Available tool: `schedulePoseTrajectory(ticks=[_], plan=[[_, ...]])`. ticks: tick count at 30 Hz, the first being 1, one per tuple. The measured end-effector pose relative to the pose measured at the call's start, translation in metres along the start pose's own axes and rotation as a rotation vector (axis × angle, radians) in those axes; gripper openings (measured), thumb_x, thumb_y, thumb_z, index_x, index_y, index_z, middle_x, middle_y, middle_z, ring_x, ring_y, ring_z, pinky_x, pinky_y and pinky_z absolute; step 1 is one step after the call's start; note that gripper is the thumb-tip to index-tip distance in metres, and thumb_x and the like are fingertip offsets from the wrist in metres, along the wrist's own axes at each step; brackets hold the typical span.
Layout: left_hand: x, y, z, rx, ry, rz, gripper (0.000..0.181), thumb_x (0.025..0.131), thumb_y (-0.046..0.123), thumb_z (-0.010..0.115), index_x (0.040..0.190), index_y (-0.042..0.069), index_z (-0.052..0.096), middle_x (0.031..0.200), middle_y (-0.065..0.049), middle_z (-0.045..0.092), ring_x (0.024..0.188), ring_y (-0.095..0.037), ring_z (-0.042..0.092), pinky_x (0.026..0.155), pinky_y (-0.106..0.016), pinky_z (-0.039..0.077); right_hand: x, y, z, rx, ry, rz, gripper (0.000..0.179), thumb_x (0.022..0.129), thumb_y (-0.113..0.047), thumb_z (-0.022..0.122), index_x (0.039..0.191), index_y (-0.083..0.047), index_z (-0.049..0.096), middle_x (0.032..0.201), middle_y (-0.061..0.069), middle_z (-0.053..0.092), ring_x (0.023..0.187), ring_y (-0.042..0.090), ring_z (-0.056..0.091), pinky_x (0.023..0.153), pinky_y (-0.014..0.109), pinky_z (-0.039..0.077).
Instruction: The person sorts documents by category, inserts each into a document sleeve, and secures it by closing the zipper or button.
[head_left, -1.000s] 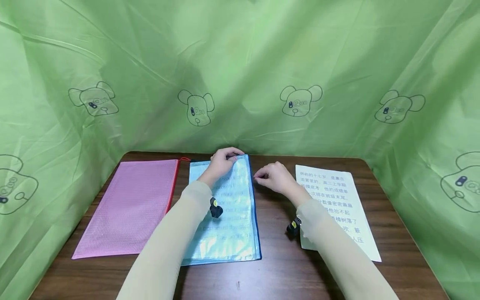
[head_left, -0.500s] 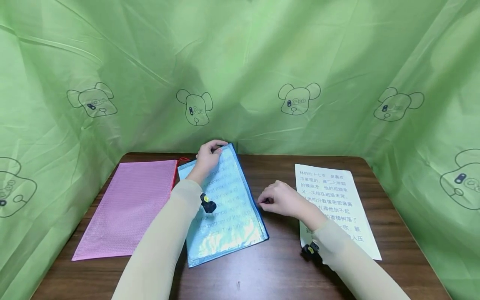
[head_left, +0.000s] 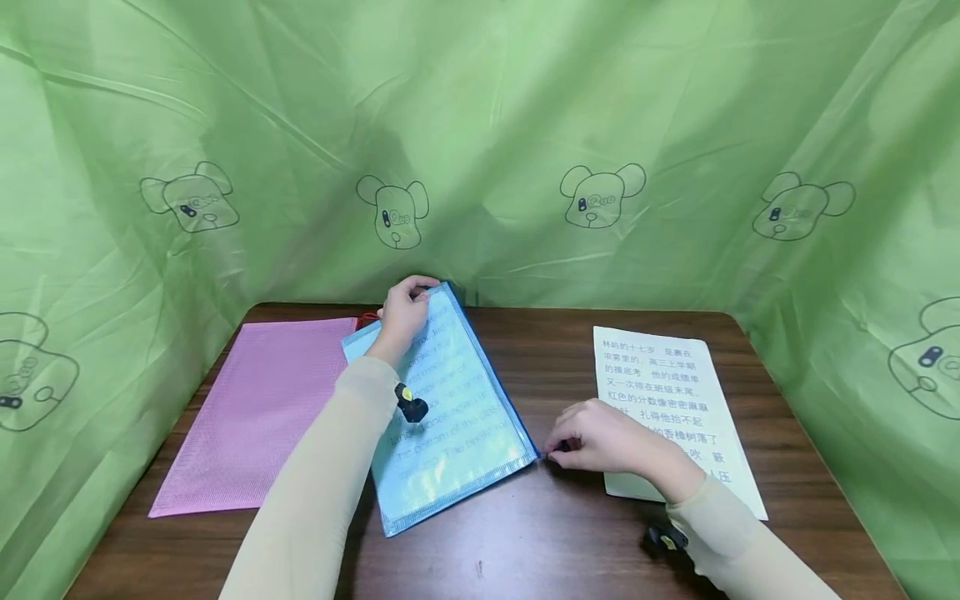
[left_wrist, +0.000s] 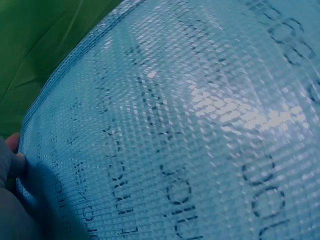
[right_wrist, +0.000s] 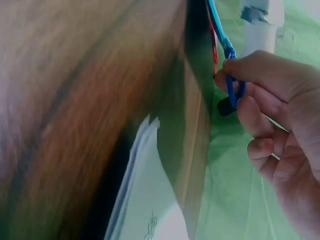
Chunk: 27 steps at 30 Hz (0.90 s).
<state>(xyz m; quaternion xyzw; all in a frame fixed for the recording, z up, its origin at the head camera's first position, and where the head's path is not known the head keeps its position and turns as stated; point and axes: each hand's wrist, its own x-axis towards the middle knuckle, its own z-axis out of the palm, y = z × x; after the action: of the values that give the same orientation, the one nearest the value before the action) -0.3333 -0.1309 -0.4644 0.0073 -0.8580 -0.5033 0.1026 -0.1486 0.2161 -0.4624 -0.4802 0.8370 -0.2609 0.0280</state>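
A blue mesh zipper pouch (head_left: pixel 457 408) is at mid-table, turned at an angle, with its top edge raised. Printed lettering shows through its mesh, also close up in the left wrist view. My left hand (head_left: pixel 401 321) pinches the pouch's top edge, thumb on the near face. At the pouch's lower right corner, my right hand (head_left: pixel 600 437) pinches a small blue pull loop (right_wrist: pixel 235 95) between thumb and fingers. The right wrist view shows the loop joined to the pouch's blue edge.
On the left lies a pink mesh pouch (head_left: pixel 258 417) with a red zipper edge and a red loop (head_left: pixel 367 317). White printed sheets (head_left: pixel 652 392) lie at right, partly under the right forearm. A green curtain (head_left: pixel 480 150) hangs around the brown table (head_left: pixel 480 567).
The blue pouch has tilted, its top moving left and up with my left hand. My right hand has moved down toward me and now pinches the loop at its lower right corner.
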Motion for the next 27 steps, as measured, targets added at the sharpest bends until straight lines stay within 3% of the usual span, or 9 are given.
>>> schedulePoseTrajectory(ticks=[8,12,16,22,25,27], plan=[[-0.002,0.002,0.0,-0.01,-0.027,-0.004,0.032,0.11,0.009,0.055,0.124,0.022,0.08,0.105,-0.004,0.069,0.098,-0.029,0.058,0.114,-0.059,0.021,-0.005,0.005,0.001,0.056,-0.019,0.058,0.01,0.094,-0.009,0.083,0.1,-0.016,0.086,0.093,-0.014,0.077,0.076,-0.004,0.062,0.067,0.017,0.053],[0.0,0.004,-0.002,-0.022,-0.072,0.006,0.032,0.111,0.009,0.054,0.125,0.022,0.08,0.104,-0.005,0.069,0.096,-0.031,0.057,0.111,-0.057,0.021,-0.008,0.007,0.004,0.072,-0.041,0.097,0.008,0.096,-0.011,0.083,0.103,-0.016,0.085,0.096,-0.011,0.078,0.077,-0.007,0.06,0.068,0.018,0.055],[0.003,0.004,0.0,-0.013,-0.124,0.022,0.033,0.111,0.009,0.052,0.125,0.022,0.079,0.104,-0.004,0.068,0.098,-0.03,0.057,0.115,-0.059,0.018,-0.013,0.009,0.004,0.096,-0.064,0.136,0.011,0.099,-0.012,0.081,0.108,-0.015,0.084,0.1,-0.008,0.078,0.078,-0.005,0.061,0.068,0.022,0.056],[0.004,0.01,0.016,0.049,-0.224,0.076,0.033,0.114,0.011,0.05,0.126,0.024,0.078,0.103,-0.003,0.069,0.097,-0.028,0.06,0.124,-0.06,0.016,-0.033,0.011,-0.009,0.094,0.028,0.198,0.018,0.099,-0.009,0.081,0.115,-0.015,0.083,0.111,-0.006,0.08,0.097,0.008,0.073,0.077,0.032,0.06],[0.001,0.017,0.027,0.083,-0.257,0.106,0.032,0.114,0.009,0.051,0.124,0.023,0.078,0.107,-0.003,0.073,0.094,-0.026,0.061,0.128,-0.058,0.016,-0.049,0.017,-0.021,0.106,0.075,0.262,0.018,0.099,-0.011,0.081,0.117,-0.013,0.082,0.11,-0.006,0.081,0.094,0.008,0.073,0.075,0.032,0.059],[-0.004,0.022,0.034,0.09,-0.273,0.104,0.032,0.114,0.007,0.051,0.124,0.023,0.077,0.114,-0.002,0.073,0.082,-0.022,0.058,0.119,-0.052,0.033,-0.061,0.024,-0.029,0.11,0.117,0.322,0.018,0.098,-0.013,0.082,0.116,-0.012,0.082,0.105,-0.009,0.08,0.089,0.005,0.07,0.073,0.029,0.057]])
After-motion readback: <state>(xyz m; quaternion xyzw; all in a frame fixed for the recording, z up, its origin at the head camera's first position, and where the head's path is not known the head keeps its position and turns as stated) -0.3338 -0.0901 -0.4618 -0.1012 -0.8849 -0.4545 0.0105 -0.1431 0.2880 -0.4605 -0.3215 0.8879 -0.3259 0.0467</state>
